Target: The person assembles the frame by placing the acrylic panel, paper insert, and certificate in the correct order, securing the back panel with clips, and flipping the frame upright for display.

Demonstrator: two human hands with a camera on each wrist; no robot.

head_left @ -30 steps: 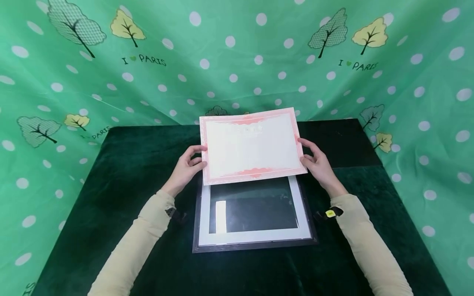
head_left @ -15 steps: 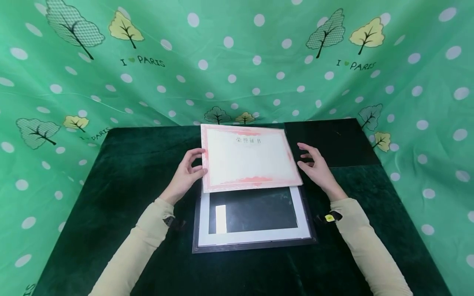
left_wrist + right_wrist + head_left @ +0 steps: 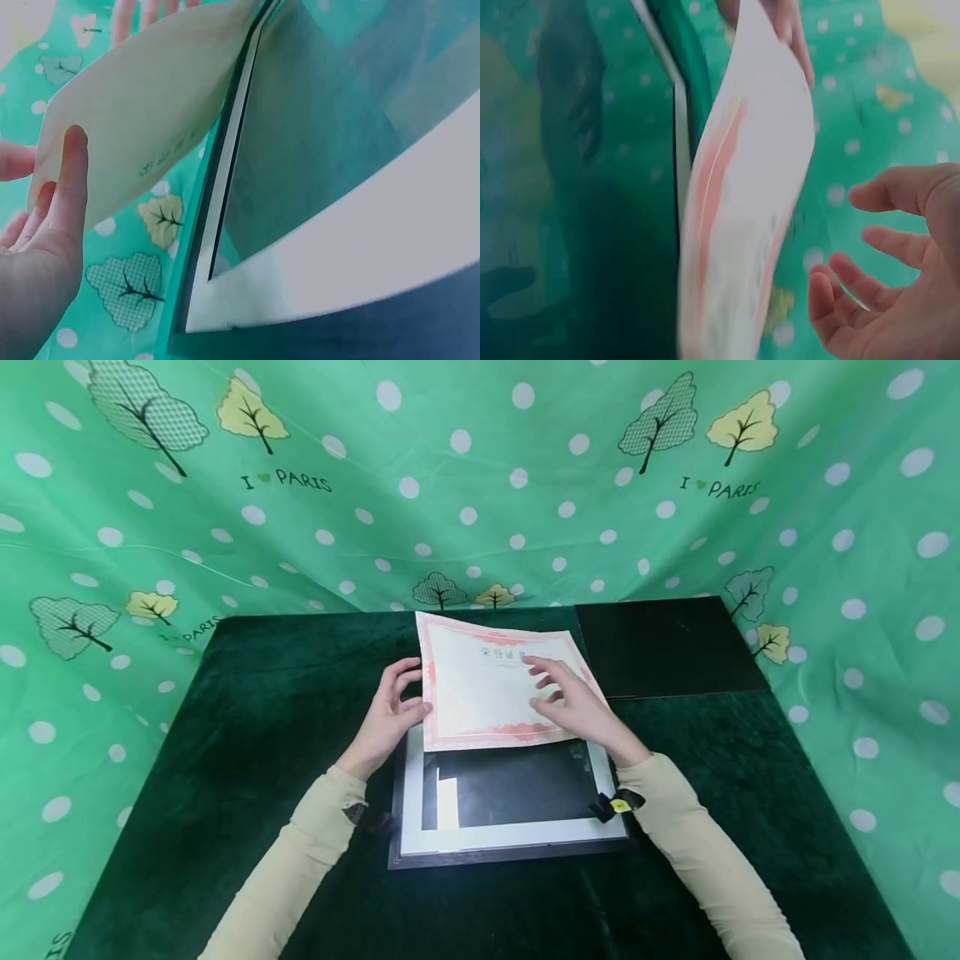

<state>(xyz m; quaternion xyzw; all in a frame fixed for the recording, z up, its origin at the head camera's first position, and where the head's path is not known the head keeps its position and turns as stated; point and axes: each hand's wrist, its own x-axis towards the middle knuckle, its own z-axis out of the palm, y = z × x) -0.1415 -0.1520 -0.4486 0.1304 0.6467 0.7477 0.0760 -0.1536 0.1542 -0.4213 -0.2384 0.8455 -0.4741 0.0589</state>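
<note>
A pink-bordered certificate (image 3: 472, 693) with printed characters near its top is held up at a tilt, its sheet bowed. My left hand (image 3: 382, 718) pinches its left edge between thumb and fingers, as the left wrist view also shows. In front of the sheet hovers my right hand (image 3: 581, 706), fingers spread and bent loosely; in the right wrist view this hand (image 3: 900, 285) is apart from the paper. Under the certificate lies a dark-edged picture frame (image 3: 510, 855) with a white mat (image 3: 525, 837) and a glossy dark pane (image 3: 517, 789). The sheet covers the frame's far part.
A flat black panel (image 3: 667, 647) lies at the back right of the table, which has a dark green cloth (image 3: 292, 643). Behind and beside it hangs a green dotted curtain (image 3: 450, 410). Both wrists wear dark cameras.
My right hand let go of the certificate's right edge and moved left in front of the sheet. The certificate's right side dropped and the sheet bowed; my left hand kept its pinch.
</note>
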